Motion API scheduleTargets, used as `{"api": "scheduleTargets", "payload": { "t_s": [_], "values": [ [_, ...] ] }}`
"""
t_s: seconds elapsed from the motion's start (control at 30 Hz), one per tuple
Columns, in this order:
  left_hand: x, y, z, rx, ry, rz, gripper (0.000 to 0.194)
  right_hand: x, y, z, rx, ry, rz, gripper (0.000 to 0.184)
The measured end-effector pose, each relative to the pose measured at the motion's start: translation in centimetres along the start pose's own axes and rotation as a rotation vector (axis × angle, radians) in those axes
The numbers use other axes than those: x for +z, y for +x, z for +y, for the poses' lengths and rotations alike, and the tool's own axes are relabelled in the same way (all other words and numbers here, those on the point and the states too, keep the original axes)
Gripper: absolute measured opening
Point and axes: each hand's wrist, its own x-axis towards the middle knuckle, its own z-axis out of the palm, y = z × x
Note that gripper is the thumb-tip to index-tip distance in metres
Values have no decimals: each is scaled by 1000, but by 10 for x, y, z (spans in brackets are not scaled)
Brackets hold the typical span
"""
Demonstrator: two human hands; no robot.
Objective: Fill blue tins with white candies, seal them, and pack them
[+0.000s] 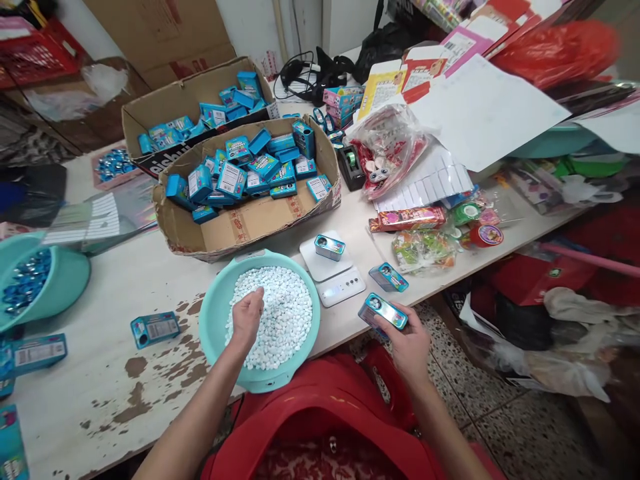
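My left hand [247, 316] is closed in a fist above a turquoise basin [209, 327] full of small white candies [287, 313]; what its fingers hold, if anything, is hidden. In my right hand [413, 340] is a blue candy tin [384, 311] with a round opening in its top, held past the table's front edge. A second blue tin [387, 277] stands just beyond it. On the white digital scale [343, 288] rests another blue tin [330, 247], between the basin and the standing tin.
Two cardboard boxes [225, 230] with many blue tins stand behind the basin. At the left are a lone tin [155, 329] and a turquoise tub [67, 293] of blue wrapped pieces. Candy packets [425, 250], a tape dispenser [351, 167] and paper sheets [493, 110] lie at the right.
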Motion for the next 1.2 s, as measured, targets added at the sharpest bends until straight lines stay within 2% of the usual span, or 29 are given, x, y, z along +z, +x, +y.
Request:
{"api": "scheduleTargets", "payload": {
  "t_s": [0.1, 0.2, 0.33, 0.43, 0.53, 0.6, 0.67, 0.73, 0.8, 0.83, 0.9, 1.0, 1.03, 1.1, 1.17, 1.2],
  "values": [
    [-3, 2, -3, 21, 291, -131, 46, 2, -1, 3, -18, 9, -11, 46],
    [-7, 5, -5, 105, 533, -177, 39, 3, -2, 3, -20, -5, -27, 44],
    [-10, 9, -4, 264, 593, -173, 30, 6, -5, 6, -38, -36, -88, 40],
    [-5, 17, 9, 355, 553, -119, 26, 11, -7, 13, -68, -43, -175, 36],
    [20, 36, 36, 531, 523, -105, 23, 16, -9, 21, -83, -7, -217, 34],
    [51, 53, 59, 694, 573, -196, 36, 18, -10, 22, -89, 10, -224, 34],
    [86, 69, 82, 814, 697, -344, 53, 20, -10, 20, -95, 5, -228, 34],
    [113, 80, 100, 816, 848, -483, 50, 23, -7, 16, -100, -8, -226, 34],
    [119, 82, 112, 752, 935, -532, 38, 31, 1, 10, -114, -9, -213, 36],
    [112, 79, 116, 718, 935, -505, 34, 37, 7, 7, -127, -5, -206, 37],
    [76, 64, 118, 667, 858, -348, 33, 56, 24, 2, -177, 10, -200, 40],
    [-16, 30, 111, 580, 728, -11, 39, 94, 53, -4, -261, 41, -225, 41],
    [-49, 20, 106, 503, 736, 100, 42, 108, 63, -5, -276, 50, -242, 42],
    [-108, 8, 88, 263, 828, 330, 43, 130, 78, -6, -278, 60, -273, 43],
    [-150, 10, 62, 26, 928, 464, 41, 143, 86, -8, -276, 48, -298, 43],
    [-163, 17, 46, -75, 954, 511, 38, 145, 87, -9, -284, 35, -306, 45]
  ]
}}
